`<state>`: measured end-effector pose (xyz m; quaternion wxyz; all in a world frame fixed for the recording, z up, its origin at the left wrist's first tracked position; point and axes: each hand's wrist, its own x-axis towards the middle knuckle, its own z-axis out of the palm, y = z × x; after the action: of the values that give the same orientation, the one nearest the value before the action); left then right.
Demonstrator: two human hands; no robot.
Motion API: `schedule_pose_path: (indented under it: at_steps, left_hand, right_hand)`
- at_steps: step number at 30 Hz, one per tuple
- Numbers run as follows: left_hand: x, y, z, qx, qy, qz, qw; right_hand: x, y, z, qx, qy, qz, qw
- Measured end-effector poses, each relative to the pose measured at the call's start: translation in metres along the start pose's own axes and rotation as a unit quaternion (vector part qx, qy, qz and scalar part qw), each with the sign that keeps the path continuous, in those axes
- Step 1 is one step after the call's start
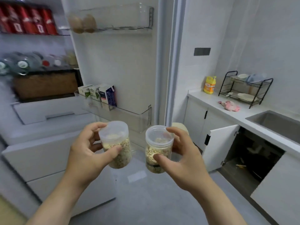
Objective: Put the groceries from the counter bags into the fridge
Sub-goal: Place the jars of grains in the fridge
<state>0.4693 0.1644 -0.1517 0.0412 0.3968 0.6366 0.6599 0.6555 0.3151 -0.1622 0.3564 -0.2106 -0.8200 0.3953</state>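
Plastic left jar (119, 157) clears right jar (159, 147) — both near door shelf (144, 118).

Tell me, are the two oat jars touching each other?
Apart: the head view shows grey floor between the left jar and the right jar.

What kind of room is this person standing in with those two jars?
Most likely a home kitchen. There is an open fridge with cartons in its door shelf, a white counter with a sink set in it, and a dish rack holding plates.
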Motion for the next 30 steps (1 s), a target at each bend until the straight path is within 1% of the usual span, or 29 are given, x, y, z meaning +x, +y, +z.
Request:
schedule_pose_path:
  at_steps: [4, 9, 14, 18, 23, 30]
  left_hand:
    - [-0.008, 0.001, -0.033, 0.023, 0.072, 0.007, 0.997]
    - [-0.024, -0.005, -0.086, 0.067, 0.154, -0.004, 0.986]
    - [-0.018, -0.016, -0.137, 0.095, 0.212, 0.008, 0.973]
    - [-0.003, -0.029, -0.178, 0.11, 0.227, 0.019, 0.967]
    - [0.033, -0.051, -0.234, 0.116, 0.227, 0.03, 0.966]
    - [0.104, -0.083, -0.291, 0.092, 0.205, 0.04, 0.974]
  right_hand:
    - [0.019, -0.004, 0.029, 0.042, -0.059, -0.023, 0.997]
    - [0.042, -0.02, 0.08, 0.091, -0.134, -0.035, 0.986]
    - [0.069, -0.04, 0.135, 0.114, -0.17, -0.065, 0.977]
    - [0.093, -0.06, 0.181, 0.108, -0.176, -0.084, 0.975]
    - [0.13, -0.089, 0.233, 0.081, -0.173, -0.103, 0.976]
    - [0.183, -0.115, 0.291, 0.058, -0.128, -0.103, 0.985]
